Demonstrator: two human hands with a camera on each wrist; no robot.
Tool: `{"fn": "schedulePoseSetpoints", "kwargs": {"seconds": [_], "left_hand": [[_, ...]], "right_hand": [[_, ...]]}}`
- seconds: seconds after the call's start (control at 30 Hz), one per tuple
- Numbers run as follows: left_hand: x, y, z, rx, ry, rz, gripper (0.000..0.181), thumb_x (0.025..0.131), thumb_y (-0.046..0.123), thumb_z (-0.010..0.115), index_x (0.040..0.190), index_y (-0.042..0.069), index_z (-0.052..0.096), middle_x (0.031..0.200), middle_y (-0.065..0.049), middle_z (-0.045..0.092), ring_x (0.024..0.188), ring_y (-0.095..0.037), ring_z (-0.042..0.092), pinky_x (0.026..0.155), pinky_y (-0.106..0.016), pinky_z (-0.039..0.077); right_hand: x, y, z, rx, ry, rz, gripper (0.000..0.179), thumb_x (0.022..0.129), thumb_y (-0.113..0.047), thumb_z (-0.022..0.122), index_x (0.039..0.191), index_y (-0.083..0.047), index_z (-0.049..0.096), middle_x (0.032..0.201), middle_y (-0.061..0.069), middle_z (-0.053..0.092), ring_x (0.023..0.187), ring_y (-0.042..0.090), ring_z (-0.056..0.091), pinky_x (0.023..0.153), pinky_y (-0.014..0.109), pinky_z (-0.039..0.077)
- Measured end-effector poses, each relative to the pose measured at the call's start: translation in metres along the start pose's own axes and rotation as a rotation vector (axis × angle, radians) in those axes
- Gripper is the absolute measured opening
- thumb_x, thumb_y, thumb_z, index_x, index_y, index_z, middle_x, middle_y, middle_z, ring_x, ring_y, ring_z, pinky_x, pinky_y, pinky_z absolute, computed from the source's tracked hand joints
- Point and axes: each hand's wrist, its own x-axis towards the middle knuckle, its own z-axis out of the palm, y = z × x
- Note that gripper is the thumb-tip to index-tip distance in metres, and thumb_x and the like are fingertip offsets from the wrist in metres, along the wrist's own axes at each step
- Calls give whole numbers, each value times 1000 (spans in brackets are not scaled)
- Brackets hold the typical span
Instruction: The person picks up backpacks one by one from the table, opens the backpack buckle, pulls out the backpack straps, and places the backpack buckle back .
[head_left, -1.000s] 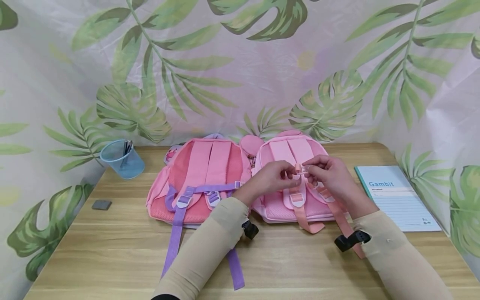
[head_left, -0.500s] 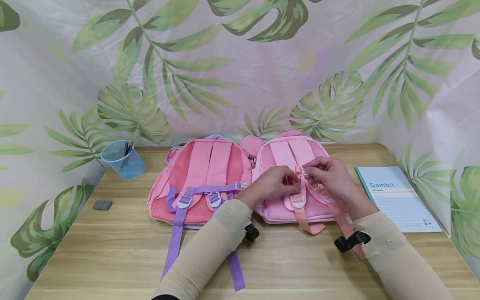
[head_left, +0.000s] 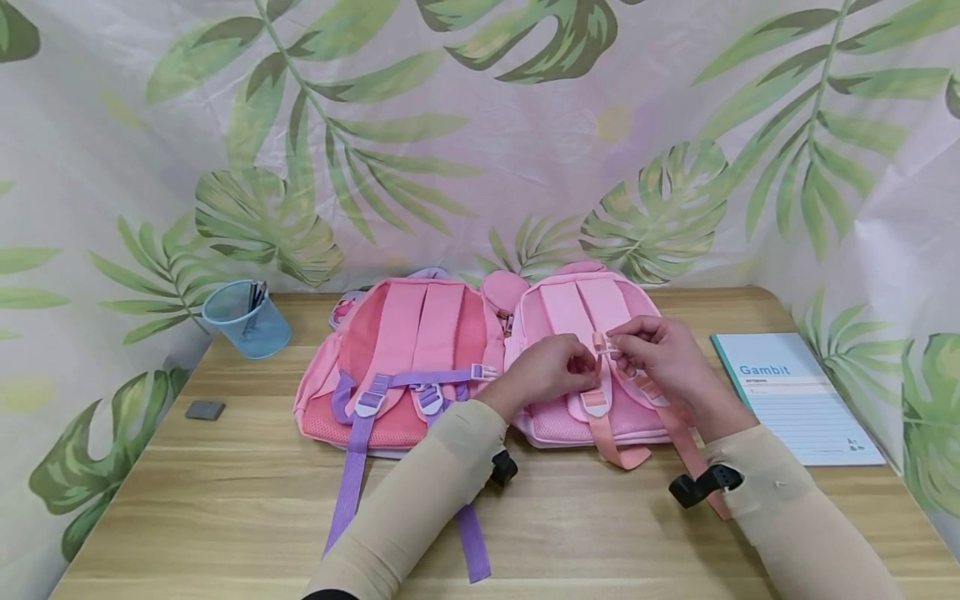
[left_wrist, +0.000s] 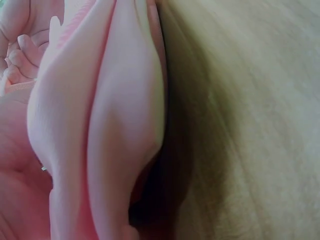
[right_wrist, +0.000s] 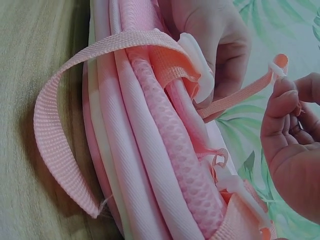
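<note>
Two pink backpacks lie side by side, back panels up. Over the right-hand pink backpack (head_left: 547, 412), both hands work on an orange chest strap (right_wrist: 237, 97) with a small white buckle (head_left: 606, 351) at its looped end. My right hand (head_left: 663, 358) pinches the strap end at the buckle, thumb against fingers. The left hand (head_left: 555, 367) has its fingers curled at the lower part of the strap, which runs taut between the hands in the right wrist view. Beneath, white adjusters (head_left: 596, 402) carry loose orange webbing (head_left: 618, 446). The left wrist view mostly shows the bag's pale pink side (left_wrist: 120, 100).
The other pink backpack (head_left: 360, 333), with purple straps (head_left: 351, 475) and a joined purple chest strap (head_left: 435, 377), lies to the left. Around them are a blue mesh pen cup (head_left: 247, 325), a grey eraser-like block (head_left: 204, 410) and a notebook (head_left: 795, 400). A leaf-print cloth (head_left: 525, 167) hangs behind.
My left hand has come down slightly, toward the near side, along the strap. The white buckle sits a little lower, and the right hand keeps its pinch almost in place.
</note>
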Motion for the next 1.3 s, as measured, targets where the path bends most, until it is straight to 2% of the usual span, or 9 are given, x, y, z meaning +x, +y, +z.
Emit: {"fn": "schedulePoseSetpoints", "kwargs": {"seconds": [0.17, 0.4, 0.63, 0.77, 0.87, 1.03, 1.17, 1.3], "left_hand": [[0, -1, 2, 28, 0, 1, 16, 98, 26, 81, 107, 13, 83, 98, 0, 70, 88, -9, 61, 85, -22, 50], [1, -3, 3, 54, -4, -1, 16, 98, 26, 81, 107, 13, 83, 97, -1, 68, 86, -10, 59, 83, -22, 49], [0, -1, 3, 72, -9, -2, 16, 98, 25, 81, 107, 12, 83, 96, -1, 68, 85, -10, 58, 82, -23, 48], [0, -1, 4, 70, -7, 6, 17, 97, 25, 81, 107, 11, 83, 97, -2, 69, 85, -11, 59, 82, -23, 49], [1, -1, 4, 75, -7, 12, 17, 97, 25, 82, 107, 12, 83, 97, -3, 70, 86, -11, 60, 82, -24, 49], [1, -1, 4, 78, -10, 5, 17, 97, 26, 82, 107, 12, 83, 96, -1, 68, 86, -11, 59, 83, -24, 48], [0, 0, 3, 83, -9, 5, 17, 97, 26, 82, 107, 13, 83, 96, -1, 68, 85, -11, 58, 82, -24, 48], [-1, 0, 3, 77, -9, 5, 17, 98, 26, 81, 108, 12, 83, 96, -1, 68, 84, -11, 58, 81, -24, 48]], "right_hand": [[0, -1, 0, 14, 9, 16, 13, 108, -12, 65, 111, -3, 75, 82, -7, 72, 73, 7, 66, 65, 21, 57], [-2, -3, 0, 68, 24, 20, 11, 107, -11, 66, 106, -12, 77, 79, -8, 71, 71, 7, 65, 63, 21, 58], [-4, -8, -1, 154, 19, 45, 12, 107, -9, 65, 119, -8, 68, 85, -6, 73, 74, 8, 67, 65, 22, 58], [-6, -10, -2, 165, 40, 51, 6, 107, -11, 66, 113, -12, 69, 88, -6, 73, 77, 9, 67, 67, 22, 59], [-6, -11, -3, 224, 59, 27, 7, 106, -10, 67, 106, -14, 73, 86, -5, 75, 75, 9, 66, 67, 22, 59], [-5, -9, -4, 342, 52, -59, 17, 105, -1, 67, 98, -13, 77, 82, -3, 77, 69, 8, 67, 65, 20, 59], [-5, -6, -5, 389, 46, -100, 18, 104, 3, 65, 99, -9, 77, 81, -2, 78, 67, 8, 68, 63, 20, 58], [-5, -6, -4, 417, 53, -109, 19, 104, 3, 66, 97, -10, 78, 79, -2, 78, 67, 7, 68, 62, 20, 58]]}}
